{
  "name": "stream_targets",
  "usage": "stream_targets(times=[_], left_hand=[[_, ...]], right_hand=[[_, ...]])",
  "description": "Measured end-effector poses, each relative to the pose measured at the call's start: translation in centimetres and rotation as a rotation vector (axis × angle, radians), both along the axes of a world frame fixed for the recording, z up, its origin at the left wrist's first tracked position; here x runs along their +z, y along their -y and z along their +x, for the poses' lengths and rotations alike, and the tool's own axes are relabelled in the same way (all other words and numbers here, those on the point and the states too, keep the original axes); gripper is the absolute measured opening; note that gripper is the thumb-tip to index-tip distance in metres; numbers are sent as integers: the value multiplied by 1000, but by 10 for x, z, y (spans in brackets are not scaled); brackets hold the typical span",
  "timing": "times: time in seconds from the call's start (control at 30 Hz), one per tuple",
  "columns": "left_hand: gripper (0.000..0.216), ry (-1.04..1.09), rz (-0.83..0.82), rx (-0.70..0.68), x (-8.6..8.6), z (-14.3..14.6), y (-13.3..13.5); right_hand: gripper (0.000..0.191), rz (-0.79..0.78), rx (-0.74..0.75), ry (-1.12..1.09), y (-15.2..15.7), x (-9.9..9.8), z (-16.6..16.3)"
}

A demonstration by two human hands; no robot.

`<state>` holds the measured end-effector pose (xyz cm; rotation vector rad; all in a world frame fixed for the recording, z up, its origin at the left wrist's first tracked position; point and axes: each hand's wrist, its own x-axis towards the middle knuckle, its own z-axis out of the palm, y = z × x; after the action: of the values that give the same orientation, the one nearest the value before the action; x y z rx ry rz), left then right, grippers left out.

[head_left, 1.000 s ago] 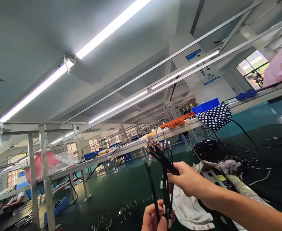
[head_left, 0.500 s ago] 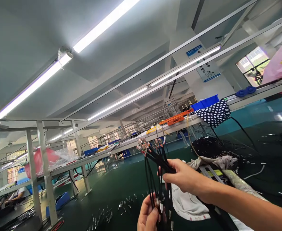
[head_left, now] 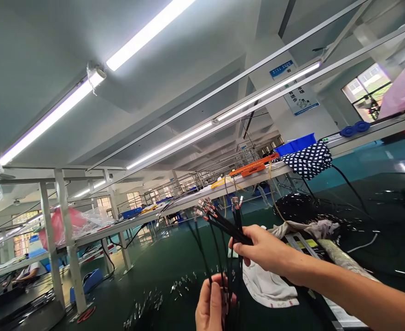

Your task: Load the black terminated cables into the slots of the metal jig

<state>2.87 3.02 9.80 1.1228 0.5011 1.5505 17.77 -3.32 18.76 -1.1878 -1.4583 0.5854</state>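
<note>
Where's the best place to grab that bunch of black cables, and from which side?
Probably mid-length, on the bare black sheath between the two hands, coming from the right. The black cables fan out into metal tips at the top, so that end is loose; lower down the right hand and left hand gather them tight.
</note>
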Motion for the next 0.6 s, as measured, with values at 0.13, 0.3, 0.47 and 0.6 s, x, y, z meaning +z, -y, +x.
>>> stream_targets(times=[0.13,0.3,0.47,0.6], left_hand=[[50,-193,140,-64,0,-2,2],[55,-259,184,-53,-2,-3,4],[51,-355,241,108,-3,-5,6],[52,-268,118,34,-2,-6,6]], right_hand=[[7,1,51,2,4,4,1],[10,54,11,9,4,3,4],[8,26,46,-18,7,4,6],[10,13,75,-27,9,4,5]])
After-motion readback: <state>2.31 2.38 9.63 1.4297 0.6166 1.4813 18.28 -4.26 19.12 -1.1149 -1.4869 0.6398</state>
